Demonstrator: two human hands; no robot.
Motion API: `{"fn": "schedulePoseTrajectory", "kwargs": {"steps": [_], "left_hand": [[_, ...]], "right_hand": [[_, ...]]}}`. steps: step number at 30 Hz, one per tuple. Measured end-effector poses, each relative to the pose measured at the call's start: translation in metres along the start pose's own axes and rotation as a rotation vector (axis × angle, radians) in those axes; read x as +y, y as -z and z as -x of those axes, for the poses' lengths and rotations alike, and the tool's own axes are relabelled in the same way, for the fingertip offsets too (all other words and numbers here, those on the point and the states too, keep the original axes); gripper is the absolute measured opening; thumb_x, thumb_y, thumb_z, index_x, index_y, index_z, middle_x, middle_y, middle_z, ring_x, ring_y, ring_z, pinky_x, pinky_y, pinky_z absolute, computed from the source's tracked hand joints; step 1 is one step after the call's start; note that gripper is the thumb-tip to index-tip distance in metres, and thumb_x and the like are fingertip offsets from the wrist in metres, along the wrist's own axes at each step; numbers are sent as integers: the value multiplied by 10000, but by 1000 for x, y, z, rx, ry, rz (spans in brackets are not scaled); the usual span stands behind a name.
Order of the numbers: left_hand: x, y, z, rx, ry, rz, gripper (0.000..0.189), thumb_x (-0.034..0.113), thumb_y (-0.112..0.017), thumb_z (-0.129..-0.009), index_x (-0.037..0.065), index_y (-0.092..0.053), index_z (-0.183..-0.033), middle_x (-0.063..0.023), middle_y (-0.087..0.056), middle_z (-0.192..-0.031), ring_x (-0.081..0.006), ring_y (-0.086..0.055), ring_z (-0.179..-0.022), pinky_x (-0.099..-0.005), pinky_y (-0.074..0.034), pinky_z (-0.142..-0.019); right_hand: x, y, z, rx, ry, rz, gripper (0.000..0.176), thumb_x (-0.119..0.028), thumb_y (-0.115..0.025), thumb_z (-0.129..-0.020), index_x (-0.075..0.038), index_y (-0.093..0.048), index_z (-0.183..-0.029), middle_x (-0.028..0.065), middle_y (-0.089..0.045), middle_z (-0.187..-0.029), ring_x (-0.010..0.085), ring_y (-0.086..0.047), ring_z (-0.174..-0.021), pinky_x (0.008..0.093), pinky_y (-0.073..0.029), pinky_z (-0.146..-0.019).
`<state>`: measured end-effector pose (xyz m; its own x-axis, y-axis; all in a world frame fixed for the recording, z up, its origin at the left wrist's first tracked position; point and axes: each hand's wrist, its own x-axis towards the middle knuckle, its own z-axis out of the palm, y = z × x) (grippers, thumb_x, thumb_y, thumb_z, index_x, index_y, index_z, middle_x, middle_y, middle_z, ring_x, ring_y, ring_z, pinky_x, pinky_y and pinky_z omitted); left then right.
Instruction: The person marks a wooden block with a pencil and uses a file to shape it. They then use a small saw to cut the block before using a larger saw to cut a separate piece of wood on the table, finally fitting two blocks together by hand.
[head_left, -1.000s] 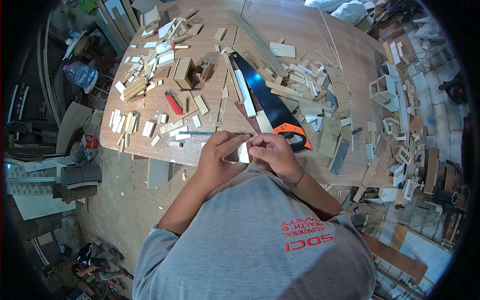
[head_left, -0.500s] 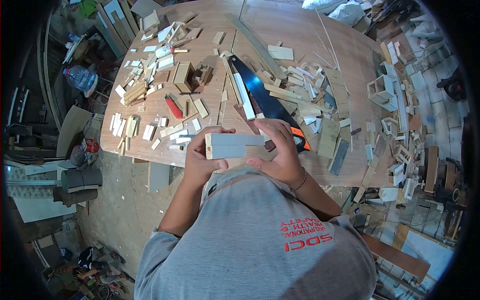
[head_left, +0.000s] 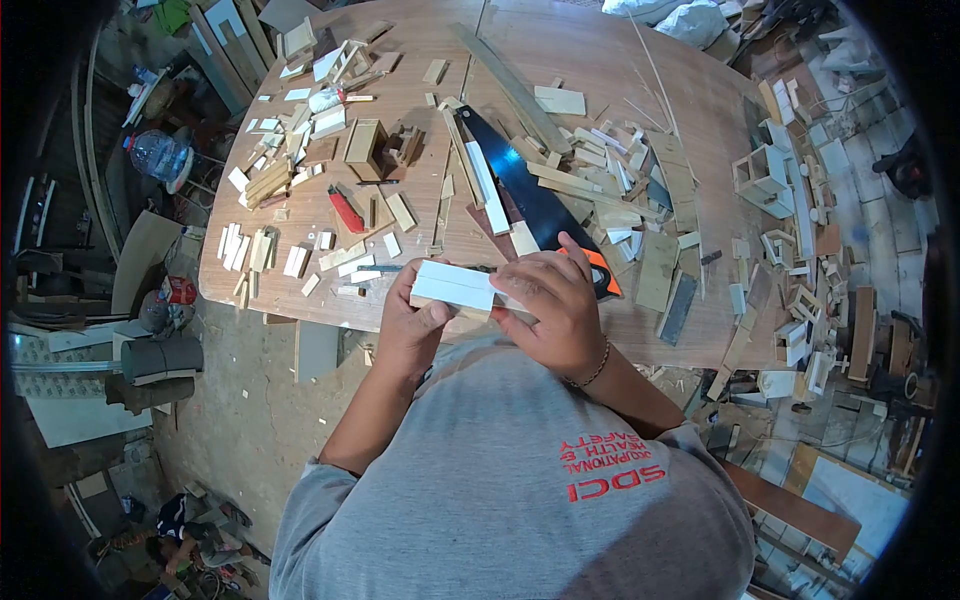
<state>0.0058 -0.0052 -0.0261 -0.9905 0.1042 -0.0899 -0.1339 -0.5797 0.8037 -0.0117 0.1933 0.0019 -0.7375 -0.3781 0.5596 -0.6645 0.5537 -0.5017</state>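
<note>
A small white-faced wooden block [head_left: 452,286], made of pieces laid side by side with a seam along it, is held low in front of my chest. My left hand [head_left: 408,318] wraps its left end, thumb along the near edge. At the right end, the bent fingers and thumb of my right hand [head_left: 552,312] pinch the block's corner. Just beyond my hands lies a handsaw [head_left: 525,185] with a dark blade and an orange-black handle, beside a long white strip [head_left: 488,190]. A red utility knife [head_left: 346,210] rests farther left.
Loose wood offcuts [head_left: 270,185] crowd the left of the brown table [head_left: 420,110], around a small open wooden box [head_left: 366,148]. More scraps and a long plank [head_left: 510,88] lie to the right. Another person [head_left: 195,545] is on the floor at lower left.
The block has been tilted so its broad white face shows, and its protruding strip no longer sticks out to the right. My right hand has moved left and closed on that end.
</note>
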Motion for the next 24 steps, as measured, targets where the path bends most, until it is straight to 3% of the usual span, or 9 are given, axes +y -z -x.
{"fn": "schedulePoseTrajectory", "kwargs": {"steps": [2, 9, 24], "left_hand": [[-2, 3, 2, 38, 139, 56, 631, 310, -844, -686, 58, -501, -1152, -23, -601, -1017, -130, -600, -925, -254, -485, -778], [-4, -6, 3, 50, 172, 23, 523, 252, -782, -767, 58, -484, -1150, -43, -606, -1044, -127, -606, -935, -272, -503, -831], [-10, -2, 4, 66, 246, 25, 538, 270, -763, -789, 50, -483, -1192, -51, -615, -1066, -137, -606, -954, -293, -505, -858]], "right_hand": [[-1, 0, 0, 2, -1, 35, 322, -200, -772, -659, -136, -682, -961, -19, -649, -961, 187, -575, -986, 482, -251, -1075], [0, -5, 2, 23, -23, 149, 234, -170, -746, -654, -156, -656, -870, -44, -625, -892, 174, -571, -970, 564, -189, -1097], [4, -10, 6, 18, -15, 117, 219, -142, -730, -664, -159, -657, -870, -46, -632, -896, 168, -576, -957, 563, -161, -1109]]}}
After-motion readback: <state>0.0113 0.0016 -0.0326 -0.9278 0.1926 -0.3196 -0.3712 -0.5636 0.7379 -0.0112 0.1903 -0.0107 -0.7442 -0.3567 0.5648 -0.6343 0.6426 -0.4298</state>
